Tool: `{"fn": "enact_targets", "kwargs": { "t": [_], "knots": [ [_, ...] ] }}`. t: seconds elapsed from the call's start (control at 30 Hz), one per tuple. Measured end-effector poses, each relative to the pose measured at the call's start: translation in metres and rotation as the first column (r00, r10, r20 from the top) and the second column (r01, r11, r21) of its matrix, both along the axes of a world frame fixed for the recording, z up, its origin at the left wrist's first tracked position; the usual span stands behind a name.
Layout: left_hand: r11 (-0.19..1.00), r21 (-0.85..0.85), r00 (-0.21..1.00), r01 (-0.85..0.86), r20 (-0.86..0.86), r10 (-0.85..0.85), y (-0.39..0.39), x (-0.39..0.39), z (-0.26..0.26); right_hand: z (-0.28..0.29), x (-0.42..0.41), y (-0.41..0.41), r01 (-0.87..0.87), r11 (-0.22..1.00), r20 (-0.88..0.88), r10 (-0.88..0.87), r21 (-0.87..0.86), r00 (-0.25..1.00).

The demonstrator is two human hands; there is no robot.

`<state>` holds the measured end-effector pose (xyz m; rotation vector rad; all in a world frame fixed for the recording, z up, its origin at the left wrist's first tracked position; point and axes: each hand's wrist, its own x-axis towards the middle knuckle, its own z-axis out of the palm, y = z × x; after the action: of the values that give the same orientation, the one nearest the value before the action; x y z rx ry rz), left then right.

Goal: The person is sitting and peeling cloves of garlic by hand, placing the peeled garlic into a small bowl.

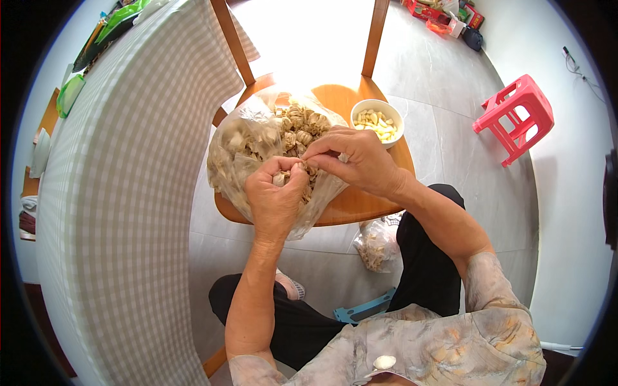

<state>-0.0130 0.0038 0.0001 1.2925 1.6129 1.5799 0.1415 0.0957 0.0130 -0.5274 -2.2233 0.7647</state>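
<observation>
My left hand (276, 198) and my right hand (357, 159) meet fingertip to fingertip over an open clear plastic bag (231, 154). Between them they pinch a small piece of garlic, mostly hidden by the fingers. Dry garlic bulbs (301, 130) and loose papery skins fill the bag. The bag lies on the seat of a wooden chair (347, 205), partly hanging over its front edge. Just beyond my right hand stands a white bowl (400, 126) holding many peeled garlic cloves (376, 123).
A table with a checked cloth (130, 183) runs along the left. Below the chair, a small plastic bag of skins (379, 246) sits on the tiled floor near my legs. To the right is a pink plastic stool (519, 116); packages (444, 17) lie by the wall.
</observation>
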Motion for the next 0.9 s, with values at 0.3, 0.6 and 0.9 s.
{"fn": "enact_targets", "kwargs": {
  "t": [0.3,0.6,0.9],
  "knots": [
    [0.987,-0.085,0.828,0.136,0.556,-0.066,-0.005,-0.002,0.009,-0.003,-0.002,-0.002,-0.127,0.816,-0.166,0.039,-0.564,0.985],
    [0.984,-0.012,0.638,0.178,0.762,-0.107,-0.002,-0.008,0.002,-0.011,-0.013,-0.006,-0.319,0.531,-0.363,0.022,-0.785,0.931],
    [0.985,0.003,0.652,0.171,0.749,-0.115,-0.002,-0.007,0.004,-0.014,-0.012,-0.007,-0.285,0.643,-0.355,0.023,-0.71,0.935]
  ]
}}
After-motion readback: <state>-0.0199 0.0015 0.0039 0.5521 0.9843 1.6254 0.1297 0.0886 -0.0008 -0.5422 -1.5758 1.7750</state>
